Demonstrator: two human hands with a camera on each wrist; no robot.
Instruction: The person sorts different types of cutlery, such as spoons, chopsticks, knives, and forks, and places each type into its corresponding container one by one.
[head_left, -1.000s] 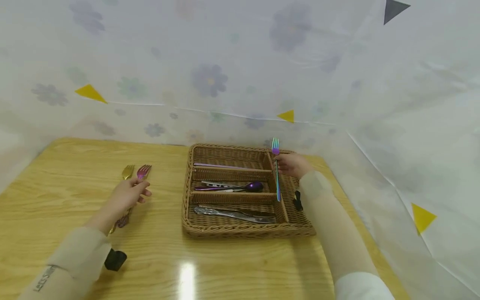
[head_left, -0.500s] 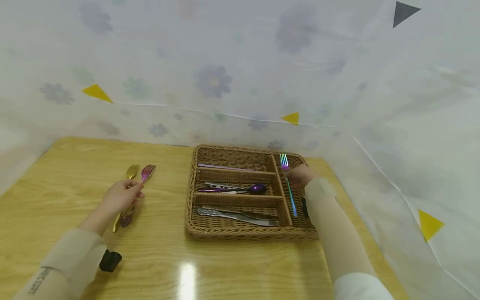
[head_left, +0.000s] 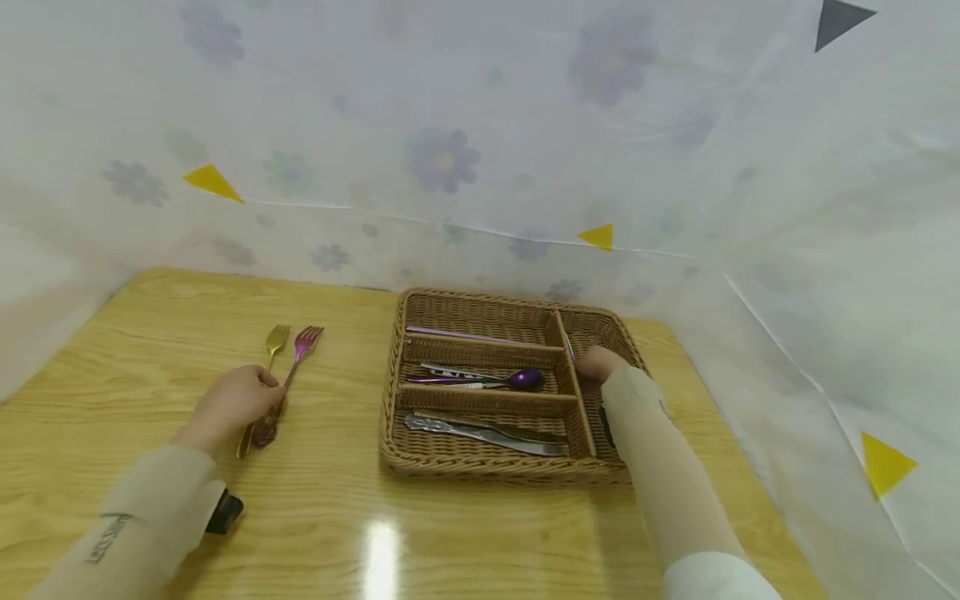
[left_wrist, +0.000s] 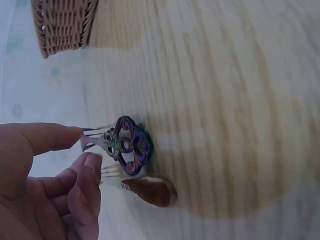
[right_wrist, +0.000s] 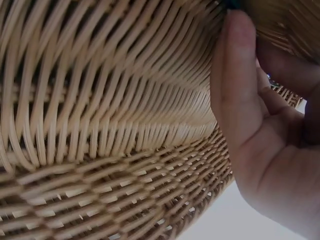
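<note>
Wicker tray (head_left: 498,461) on wooden table (head_left: 465,533), right hand (head_left: 597,367) lowered into its right slot, left hand (head_left: 236,400) curled over pink fork (head_left: 292,372) beside gold fork (head_left: 264,371); from left wrist, fingers (left_wrist: 82,182) pinching fork handle; from right wrist, grip impossible to tell.

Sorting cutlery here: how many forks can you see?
3: a gold fork and pink-purple fork on the table by the left hand; one barely visible under the right hand.

head: high, forward-down, far | wrists: close-up | shared: basket (head_left: 495,467)
</note>
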